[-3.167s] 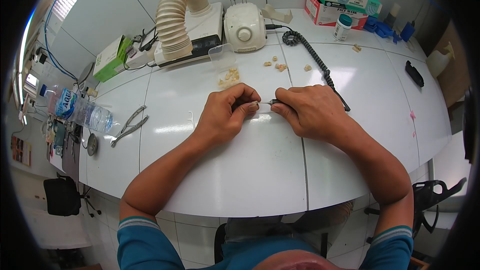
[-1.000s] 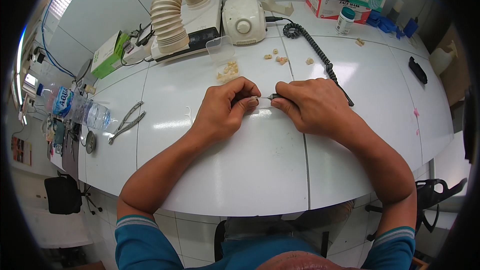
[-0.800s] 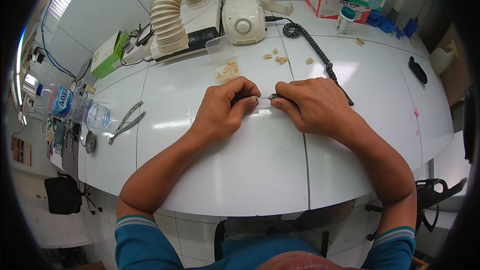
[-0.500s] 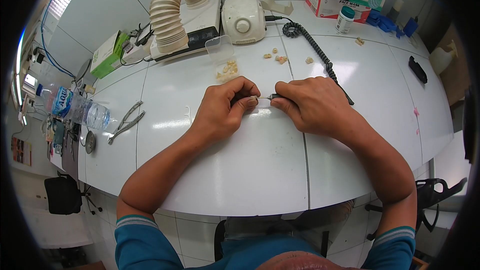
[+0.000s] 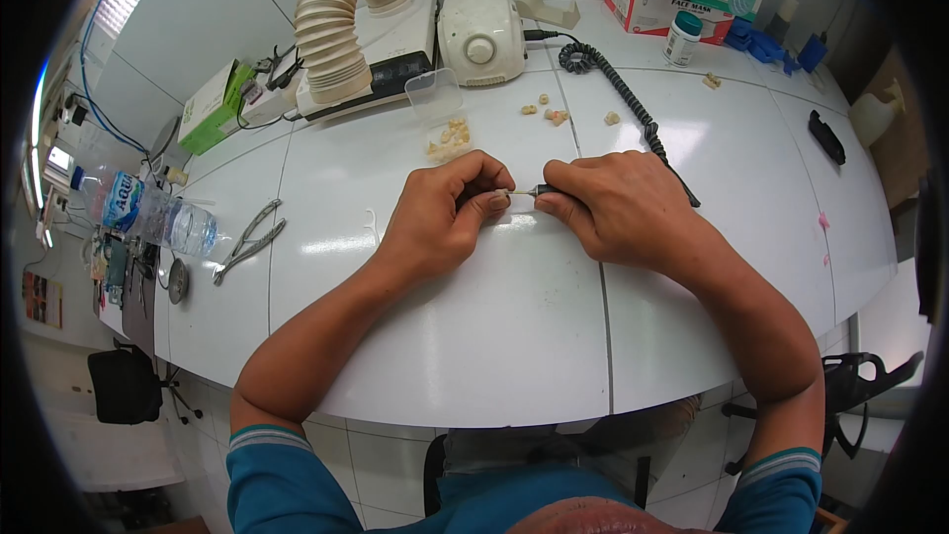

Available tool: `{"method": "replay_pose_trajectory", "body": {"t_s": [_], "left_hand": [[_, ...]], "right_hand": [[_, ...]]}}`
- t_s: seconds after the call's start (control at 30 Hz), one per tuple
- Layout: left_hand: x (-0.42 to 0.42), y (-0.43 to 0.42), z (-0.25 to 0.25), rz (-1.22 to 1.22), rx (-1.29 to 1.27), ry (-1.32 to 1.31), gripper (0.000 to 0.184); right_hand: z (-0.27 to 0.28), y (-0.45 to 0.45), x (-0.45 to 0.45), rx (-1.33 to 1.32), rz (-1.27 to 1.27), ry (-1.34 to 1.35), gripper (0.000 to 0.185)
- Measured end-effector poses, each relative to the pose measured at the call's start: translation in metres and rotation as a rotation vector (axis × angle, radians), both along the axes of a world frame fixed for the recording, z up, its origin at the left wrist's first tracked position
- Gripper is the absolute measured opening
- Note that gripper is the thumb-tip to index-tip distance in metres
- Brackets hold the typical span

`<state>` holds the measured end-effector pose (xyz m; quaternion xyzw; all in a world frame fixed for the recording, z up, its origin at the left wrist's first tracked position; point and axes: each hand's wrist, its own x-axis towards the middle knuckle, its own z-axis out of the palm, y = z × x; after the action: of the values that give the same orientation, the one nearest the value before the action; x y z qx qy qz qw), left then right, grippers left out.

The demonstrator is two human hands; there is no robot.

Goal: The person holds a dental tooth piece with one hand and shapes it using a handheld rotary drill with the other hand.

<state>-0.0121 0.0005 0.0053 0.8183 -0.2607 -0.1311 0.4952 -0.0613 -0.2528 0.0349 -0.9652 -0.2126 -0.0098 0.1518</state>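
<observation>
My left hand is closed in a pinch, thumb against fingertips, on a small tooth-like piece that is mostly hidden. In my right hand is a rotary handpiece, gripped like a pen. Its thin bur points left and reaches the piece at my left fingertips; whether it touches cannot be made out. A black coiled cord runs from behind my right hand to the white control unit. Just beyond my left hand, a clear plastic box with its lid up holds several yellowish tooth-like pieces.
More tooth-like pieces lie on the white table. Metal pliers and a water bottle are at left. A ribbed suction hose stands at the back, with mask boxes and a white jar back right.
</observation>
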Motion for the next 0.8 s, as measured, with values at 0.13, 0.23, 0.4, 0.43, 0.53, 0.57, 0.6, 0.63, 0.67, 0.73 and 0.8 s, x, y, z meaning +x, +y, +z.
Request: {"method": "replay_pose_trajectory", "body": {"t_s": [0.13,0.23,0.4,0.43,0.53,0.57,0.6,0.63,0.67,0.73,0.8], "left_hand": [[-0.0006,-0.0002,0.0019,0.001,0.007,0.004,0.012],[-0.0005,-0.0004,0.0007,0.001,-0.005,0.006,0.012],[-0.0005,0.0002,0.0012,-0.004,-0.002,0.001,0.011],[-0.0009,0.0000,0.0010,-0.002,-0.015,0.006,0.011],[-0.0005,0.0003,-0.0011,0.016,-0.039,0.018,0.011],[-0.0004,0.0005,-0.0017,0.023,-0.043,0.022,0.011],[-0.0007,0.0005,-0.0012,0.028,-0.039,0.028,0.011],[-0.0011,0.0004,0.0000,0.032,-0.035,0.032,0.011],[-0.0014,0.0002,0.0008,0.036,-0.031,0.037,0.011],[-0.0014,0.0007,0.0017,0.030,-0.032,0.040,0.012],[-0.0015,0.0007,0.0014,0.026,-0.041,0.046,0.012]], "right_hand": [[0.0002,0.0004,-0.0002,0.004,-0.002,-0.004,0.033],[0.0011,-0.0002,0.0001,0.004,0.001,0.009,0.033],[0.0025,-0.0010,0.0011,-0.010,0.001,0.034,0.032],[0.0021,-0.0008,0.0005,-0.006,-0.001,0.030,0.033],[0.0001,-0.0003,-0.0005,-0.001,-0.004,0.010,0.033],[-0.0003,-0.0001,-0.0007,-0.001,-0.005,0.003,0.033],[-0.0001,0.0001,-0.0007,-0.002,-0.005,0.006,0.033],[0.0004,0.0003,-0.0008,-0.004,-0.005,0.010,0.033],[0.0008,0.0004,-0.0008,-0.006,-0.005,0.013,0.033],[0.0015,0.0008,-0.0010,-0.012,-0.006,0.019,0.033],[0.0019,0.0011,-0.0014,-0.012,-0.007,0.021,0.033]]}}
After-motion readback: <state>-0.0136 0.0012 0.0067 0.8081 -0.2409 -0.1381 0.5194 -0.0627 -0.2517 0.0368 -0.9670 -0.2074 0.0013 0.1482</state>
